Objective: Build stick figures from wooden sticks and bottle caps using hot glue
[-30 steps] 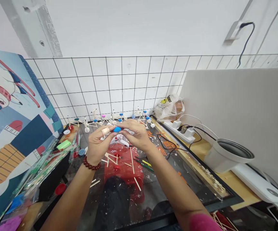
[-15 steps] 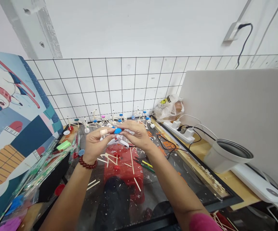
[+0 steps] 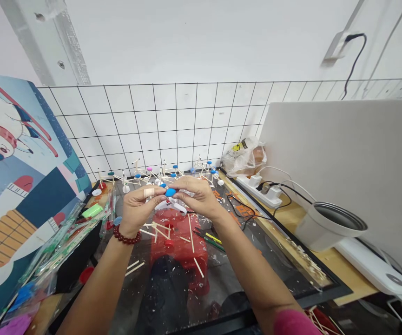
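Observation:
A small blue lump of clay is pinched between the fingertips of both hands, held above the glass tabletop. My left hand wears a bandage on one finger and a red bead bracelet at the wrist. My right hand closes on the blue lump from the right. Just below the hands lies a white tool. Loose wooden sticks lie scattered on the glass beneath.
A row of stick-and-clay models stands along the tiled wall. Bags of sticks and coloured clay lie at the left beside an illustrated board. A power strip, a plastic bag and a white pot stand at the right.
Both hands have shifted slightly while turning the blue lump between the fingertips; the lump sits a little lower. Nothing else moved.

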The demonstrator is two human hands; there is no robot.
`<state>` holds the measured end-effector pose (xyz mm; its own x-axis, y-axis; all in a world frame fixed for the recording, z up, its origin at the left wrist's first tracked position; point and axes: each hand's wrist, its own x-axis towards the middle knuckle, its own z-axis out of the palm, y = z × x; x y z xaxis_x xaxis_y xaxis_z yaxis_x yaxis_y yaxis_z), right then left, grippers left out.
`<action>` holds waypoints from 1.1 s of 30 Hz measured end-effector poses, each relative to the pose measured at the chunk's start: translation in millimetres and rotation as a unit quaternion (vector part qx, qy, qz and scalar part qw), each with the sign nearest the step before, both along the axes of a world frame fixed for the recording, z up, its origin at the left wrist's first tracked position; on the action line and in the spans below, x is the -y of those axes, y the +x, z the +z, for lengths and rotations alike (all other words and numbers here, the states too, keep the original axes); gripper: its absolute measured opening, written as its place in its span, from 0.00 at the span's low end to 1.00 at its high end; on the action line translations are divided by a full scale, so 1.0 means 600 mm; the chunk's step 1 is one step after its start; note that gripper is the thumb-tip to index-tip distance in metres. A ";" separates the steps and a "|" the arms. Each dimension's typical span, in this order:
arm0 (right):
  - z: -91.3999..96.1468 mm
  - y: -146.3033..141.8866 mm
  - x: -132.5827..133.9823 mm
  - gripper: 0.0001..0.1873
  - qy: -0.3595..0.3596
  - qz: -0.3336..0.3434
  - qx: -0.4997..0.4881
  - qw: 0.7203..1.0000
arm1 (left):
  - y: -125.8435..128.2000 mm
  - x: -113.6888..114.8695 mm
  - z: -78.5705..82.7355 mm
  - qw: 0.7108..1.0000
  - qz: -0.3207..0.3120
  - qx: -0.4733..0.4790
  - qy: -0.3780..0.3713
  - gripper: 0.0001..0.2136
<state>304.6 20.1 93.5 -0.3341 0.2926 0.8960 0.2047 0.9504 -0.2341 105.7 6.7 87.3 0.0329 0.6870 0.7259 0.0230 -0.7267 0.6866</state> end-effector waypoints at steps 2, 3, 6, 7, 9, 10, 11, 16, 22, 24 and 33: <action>0.000 -0.001 0.000 0.09 -0.003 -0.002 -0.006 1.000 | 0.000 -0.001 -0.001 1.000 -0.011 0.008 -0.011 0.07; 0.001 -0.001 0.000 0.09 -0.006 -0.005 -0.009 1.000 | -0.001 -0.002 -0.002 1.000 -0.017 0.009 -0.015 0.09; 0.003 -0.001 0.001 0.09 -0.015 -0.013 -0.006 1.000 | -0.001 -0.003 -0.002 1.000 -0.021 0.006 -0.013 0.14; 0.003 -0.001 0.002 0.08 -0.015 -0.014 -0.003 1.000 | -0.001 -0.003 -0.002 1.000 -0.016 0.001 -0.006 0.14; 0.003 -0.001 0.002 0.08 -0.011 -0.012 0.003 1.000 | -0.001 -0.002 0.000 1.000 -0.006 -0.015 0.014 0.11; 0.003 -0.002 0.002 0.08 -0.007 -0.012 0.004 1.000 | -0.001 -0.002 0.001 0.999 -0.003 -0.024 0.022 0.10; 0.002 -0.002 0.001 0.08 -0.003 -0.013 0.005 1.000 | -0.001 -0.001 0.001 0.999 -0.002 -0.031 0.028 0.09; -0.003 -0.004 -0.002 0.10 0.018 -0.010 0.002 1.000 | -0.002 -0.001 0.002 0.998 -0.005 -0.039 0.039 0.09; -0.002 -0.003 0.000 0.11 0.004 -0.014 0.010 1.000 | -0.005 -0.004 0.002 0.999 -0.008 -0.037 0.019 0.10; -0.002 -0.003 0.001 0.11 0.002 -0.016 0.011 1.000 | -0.005 -0.003 0.003 0.999 -0.012 -0.039 0.021 0.10; -0.005 -0.003 -0.004 0.12 0.009 -0.009 0.009 1.000 | -0.008 -0.005 0.000 0.998 -0.006 -0.049 0.030 0.10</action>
